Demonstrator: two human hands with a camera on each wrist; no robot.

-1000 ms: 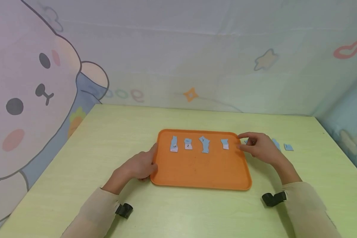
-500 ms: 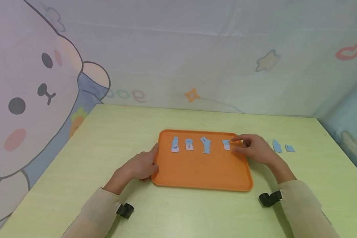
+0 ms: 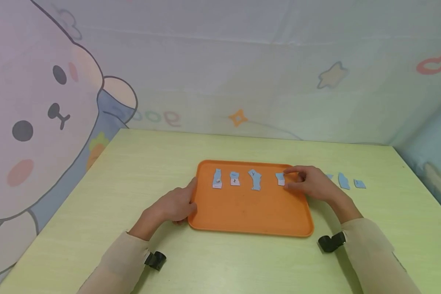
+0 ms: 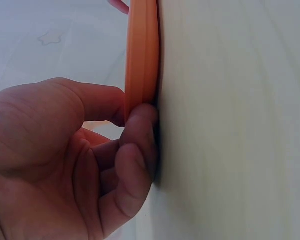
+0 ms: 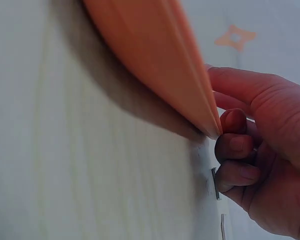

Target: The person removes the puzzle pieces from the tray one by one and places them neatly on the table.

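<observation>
In the head view an orange tray (image 3: 242,212) lies on the table with several torn blue-and-pink paper pieces in a row along its far half. My left hand (image 3: 175,203) grips the tray's left rim; the left wrist view shows fingers curled against the rim (image 4: 142,55). My right hand (image 3: 312,183) reaches over the tray's right rim, thumb and index finger spread beside the rightmost paper piece (image 3: 280,179). Whether the fingertips touch that piece I cannot tell. The other right fingers (image 5: 235,145) curl near the rim in the right wrist view. To the left lies a Y-marked piece (image 3: 255,180).
Right of the tray, on the pale table (image 3: 220,265), lie a blue paper piece (image 3: 343,181) and a smaller square piece (image 3: 359,183). Another piece (image 3: 329,176) is partly hidden by my right hand. A printed cloth (image 3: 206,61) hangs behind the table.
My right hand has moved left from the tray's right rim to the rightmost paper piece. My left hand stays on the left rim. The view has shifted slightly.
</observation>
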